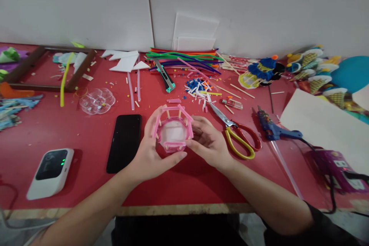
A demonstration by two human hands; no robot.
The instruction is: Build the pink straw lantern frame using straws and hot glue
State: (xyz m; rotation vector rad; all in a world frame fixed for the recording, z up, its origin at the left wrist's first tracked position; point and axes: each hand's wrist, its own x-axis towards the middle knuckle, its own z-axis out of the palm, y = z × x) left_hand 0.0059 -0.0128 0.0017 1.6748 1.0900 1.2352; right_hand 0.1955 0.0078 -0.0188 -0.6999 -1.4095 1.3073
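Behind the flat red table's (184, 190) front edge, we cupped a roundish pink-and-wood frame (173, 132) between curled left hand (153, 153) and loosely closed right hand (211, 144), opening toward us

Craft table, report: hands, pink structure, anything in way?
Left hand and right hand around pink structure. Its open top faces camera. Nothing seen blocking; phone left, scissors right.

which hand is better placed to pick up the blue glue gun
Probably the right hand: it is nearer the glue gun, with the scissors lying between, while the left hand is farther off. Both are at the pink frame, though.
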